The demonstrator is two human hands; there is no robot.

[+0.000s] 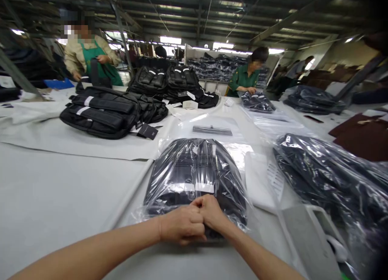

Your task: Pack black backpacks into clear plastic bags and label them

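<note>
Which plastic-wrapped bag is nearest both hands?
The wrapped bag at front centre, white strips showing through its plastic: the left hand and right hand meet at its near edge. The wrapped bags right of it lie farther off.

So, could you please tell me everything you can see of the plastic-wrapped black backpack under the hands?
The black backpack lies flat on the white table, rounded end away from the wearer. It looks like dark fabric, with a panelled front and two white strips across it. A glossy, wrinkled clear plastic bag covers it. The left hand and right hand meet over its near end, both curled, seemingly gripping the plastic.
</note>
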